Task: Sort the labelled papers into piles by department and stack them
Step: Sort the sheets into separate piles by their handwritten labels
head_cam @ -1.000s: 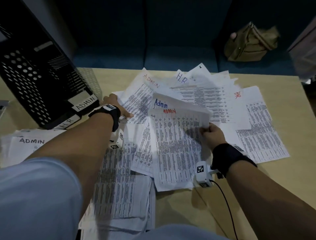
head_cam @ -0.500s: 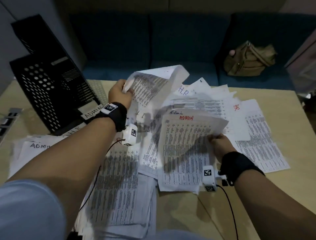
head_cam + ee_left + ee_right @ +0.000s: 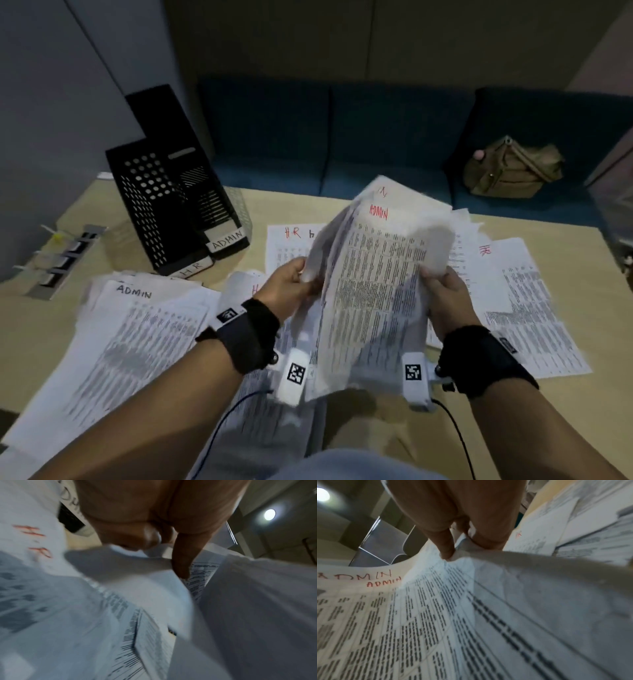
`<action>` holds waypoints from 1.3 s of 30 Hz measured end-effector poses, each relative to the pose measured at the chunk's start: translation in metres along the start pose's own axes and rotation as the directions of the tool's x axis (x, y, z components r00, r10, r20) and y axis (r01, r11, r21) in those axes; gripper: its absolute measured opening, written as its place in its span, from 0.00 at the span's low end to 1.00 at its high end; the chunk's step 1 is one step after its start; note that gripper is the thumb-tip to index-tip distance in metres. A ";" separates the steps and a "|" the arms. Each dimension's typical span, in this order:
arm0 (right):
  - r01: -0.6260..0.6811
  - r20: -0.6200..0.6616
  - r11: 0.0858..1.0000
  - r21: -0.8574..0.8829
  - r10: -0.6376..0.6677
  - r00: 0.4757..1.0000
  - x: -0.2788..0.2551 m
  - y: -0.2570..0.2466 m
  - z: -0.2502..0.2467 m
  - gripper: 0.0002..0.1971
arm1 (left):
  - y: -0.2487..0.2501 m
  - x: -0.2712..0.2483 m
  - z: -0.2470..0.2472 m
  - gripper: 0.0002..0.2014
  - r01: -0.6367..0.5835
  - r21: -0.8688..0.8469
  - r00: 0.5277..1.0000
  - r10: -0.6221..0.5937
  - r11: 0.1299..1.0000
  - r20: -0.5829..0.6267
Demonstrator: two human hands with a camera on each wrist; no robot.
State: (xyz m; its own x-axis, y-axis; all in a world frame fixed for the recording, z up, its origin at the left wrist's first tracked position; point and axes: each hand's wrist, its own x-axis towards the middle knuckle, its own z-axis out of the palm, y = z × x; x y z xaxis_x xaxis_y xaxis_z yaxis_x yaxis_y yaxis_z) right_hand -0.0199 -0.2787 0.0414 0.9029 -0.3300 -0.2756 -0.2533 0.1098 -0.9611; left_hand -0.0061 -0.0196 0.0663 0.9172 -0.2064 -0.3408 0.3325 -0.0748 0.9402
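Printed sheets marked ADMIN in red are held up above the table between both hands. My left hand pinches their left edge and my right hand pinches the right edge. In the left wrist view the left fingers clamp the ADMIN sheets. The right wrist view shows my right thumb pressed on the ADMIN sheets, with two red ADMIN labels. An ADMIN pile lies at the left. HR-marked papers and more HR sheets lie flat behind and to the right.
Black file racks labelled ADMIN and HR stand at the back left of the wooden table. A grey clip strip lies left of them. A blue sofa with an olive bag is behind the table.
My left hand brought its lifted sheet over to the ADMIN sheets in my right hand. Both hands now hold the bundle, raised higher off the table. The head view has tilted up.
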 end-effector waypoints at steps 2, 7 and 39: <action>0.041 0.010 0.998 -0.042 -0.041 0.999 -0.007 0.006 0.007 0.09 | -0.011 -0.018 -0.009 0.06 0.046 0.034 0.999 -0.046 0.998 -0.003; 0.157 -0.013 0.981 -0.111 -0.159 0.987 -0.018 0.018 0.041 0.06 | -0.024 -0.042 -0.038 0.37 0.059 0.148 0.985 -0.033 0.987 -0.170; 0.379 0.386 0.077 -0.922 0.232 0.893 -0.069 0.089 0.167 0.43 | -0.100 -0.120 -0.344 0.18 0.723 0.609 0.669 -0.110 0.327 -0.735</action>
State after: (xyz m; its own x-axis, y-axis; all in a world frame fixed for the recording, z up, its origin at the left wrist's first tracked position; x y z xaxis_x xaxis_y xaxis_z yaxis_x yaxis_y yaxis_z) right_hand -0.0462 -0.0899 -0.0224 0.8814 0.0933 -0.4631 0.0027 -0.9813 -0.1925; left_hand -0.0738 0.3484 0.0133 0.7383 0.5873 -0.3315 0.6380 -0.7676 0.0612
